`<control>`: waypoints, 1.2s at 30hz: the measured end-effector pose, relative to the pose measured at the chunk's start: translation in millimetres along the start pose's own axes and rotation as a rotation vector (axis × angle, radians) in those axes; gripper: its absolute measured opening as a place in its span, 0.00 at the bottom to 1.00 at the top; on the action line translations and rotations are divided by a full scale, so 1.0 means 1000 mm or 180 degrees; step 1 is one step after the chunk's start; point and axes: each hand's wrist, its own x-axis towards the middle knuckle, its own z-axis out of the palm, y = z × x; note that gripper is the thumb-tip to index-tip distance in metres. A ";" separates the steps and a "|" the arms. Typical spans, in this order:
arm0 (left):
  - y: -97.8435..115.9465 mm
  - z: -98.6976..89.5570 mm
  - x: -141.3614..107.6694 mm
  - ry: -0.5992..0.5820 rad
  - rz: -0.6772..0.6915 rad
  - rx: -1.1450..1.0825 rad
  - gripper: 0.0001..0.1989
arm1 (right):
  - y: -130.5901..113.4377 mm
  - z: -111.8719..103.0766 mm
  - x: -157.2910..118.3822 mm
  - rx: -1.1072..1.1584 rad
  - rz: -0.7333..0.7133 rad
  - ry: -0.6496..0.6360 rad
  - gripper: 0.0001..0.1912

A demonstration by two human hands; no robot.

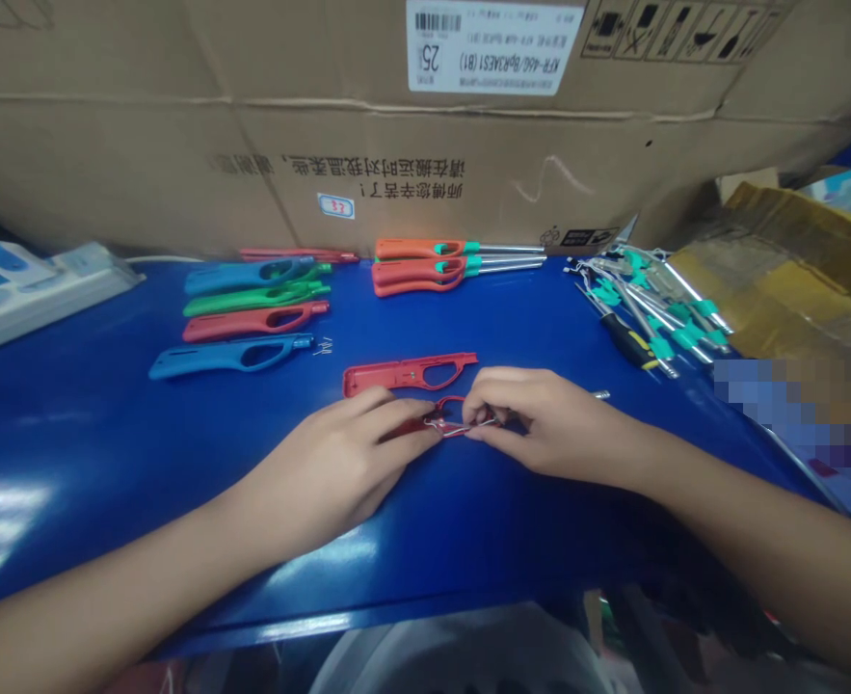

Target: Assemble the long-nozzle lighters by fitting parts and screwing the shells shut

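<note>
My left hand (357,458) is closed round the left part of a red lighter shell half (452,431) low in the middle of the blue table. My right hand (541,419) pinches thin pale wires (460,430) over the right part of this shell. A metal tube tip (601,394) shows beyond my right hand; its other end is hidden. Just behind both hands lies another red shell half (403,374), its hollow inner side facing up. The fingers cover much of the held shell.
Blue, green and red shells (226,357) lie at the left, near small metal pins (325,345). Orange and red lighters (417,275) lie behind. At the right are metal tubes with green parts (675,323) and a screwdriver (625,339). A large carton (179,173) stands behind the table (143,453).
</note>
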 end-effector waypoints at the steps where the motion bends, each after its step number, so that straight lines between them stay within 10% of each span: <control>1: 0.000 0.000 0.000 0.0008 -0.0009 -0.0009 0.16 | 0.000 0.000 0.000 -0.0003 0.0003 0.0007 0.03; 36: -0.003 0.003 -0.002 0.0117 -0.0104 -0.0262 0.17 | -0.008 -0.007 -0.003 -0.0117 -0.0009 -0.0135 0.05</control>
